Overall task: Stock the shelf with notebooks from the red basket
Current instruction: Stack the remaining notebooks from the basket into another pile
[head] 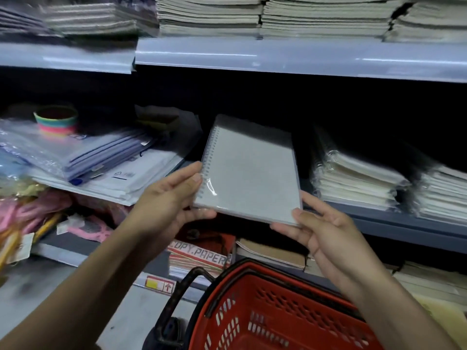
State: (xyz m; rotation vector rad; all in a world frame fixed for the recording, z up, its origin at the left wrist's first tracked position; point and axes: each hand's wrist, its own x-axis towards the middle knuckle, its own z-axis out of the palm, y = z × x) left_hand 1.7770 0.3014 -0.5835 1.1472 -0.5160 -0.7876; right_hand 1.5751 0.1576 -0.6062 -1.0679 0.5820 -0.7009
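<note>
A grey spiral-bound notebook point(249, 170) in clear wrap is held flat in front of the middle shelf point(379, 223), its far end over a dark gap on the shelf. My left hand point(171, 198) grips its near left corner by the spiral. My right hand point(321, 231) holds its near right corner from below, thumb on top. The red basket point(265, 311) with black handles stands below my hands; its inside is mostly hidden.
Stacks of wrapped spiral notebooks point(353, 178) lie on the shelf right of the gap. Plastic folders and envelopes point(101, 165) lie to the left, with a rainbow ring point(55, 121) behind. Paper stacks fill the upper shelf point(278, 18). A copy paper pack point(199, 258) sits below.
</note>
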